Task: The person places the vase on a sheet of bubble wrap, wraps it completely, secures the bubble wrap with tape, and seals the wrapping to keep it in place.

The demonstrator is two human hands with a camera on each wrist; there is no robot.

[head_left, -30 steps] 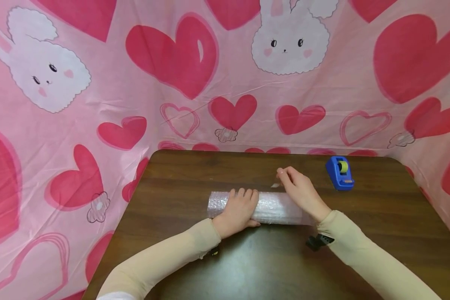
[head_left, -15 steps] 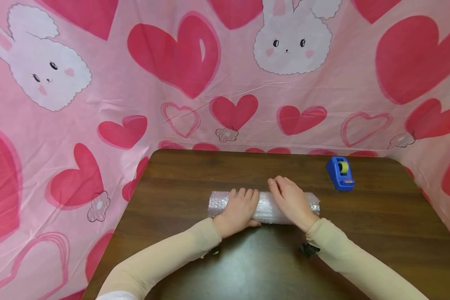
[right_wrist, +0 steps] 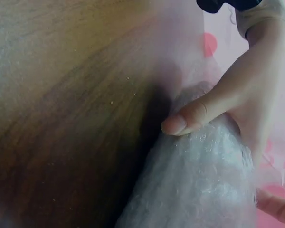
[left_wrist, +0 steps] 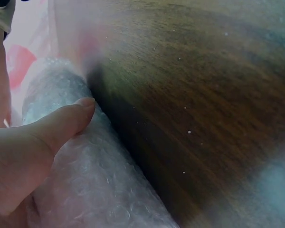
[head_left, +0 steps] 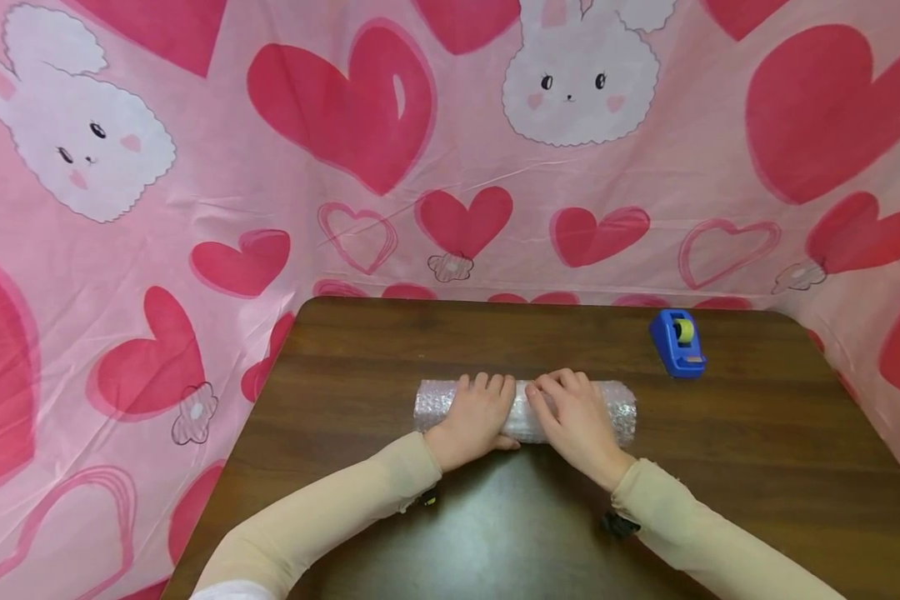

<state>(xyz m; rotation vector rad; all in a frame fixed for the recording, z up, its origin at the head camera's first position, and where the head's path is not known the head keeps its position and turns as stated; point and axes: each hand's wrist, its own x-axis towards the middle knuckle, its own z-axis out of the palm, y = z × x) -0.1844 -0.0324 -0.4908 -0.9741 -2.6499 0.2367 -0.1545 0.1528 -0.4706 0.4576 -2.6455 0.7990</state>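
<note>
A roll of clear bubble wrap (head_left: 433,405) lies crosswise on the brown wooden table (head_left: 360,350). My left hand (head_left: 474,419) grips its middle-left part, with the fingers over the top and the thumb on the near side. In the left wrist view the left thumb (left_wrist: 69,121) lies along the bubble wrap (left_wrist: 99,185). My right hand (head_left: 579,423) rests on the roll right of the left hand, fingertips touching its top. Any tape under those fingertips is hidden. At the right wrist view's edge, right-hand fingers (right_wrist: 275,205) show beside the roll (right_wrist: 199,175).
A blue tape dispenser (head_left: 677,343) with a yellow-cored tape roll stands at the table's back right. Behind the table hangs a pink cloth (head_left: 487,167) with hearts and rabbits.
My right hand has come left and down from above the roll's far side onto its top. The small tape piece it held one second ago no longer shows. The left hand has kept its grip.
</note>
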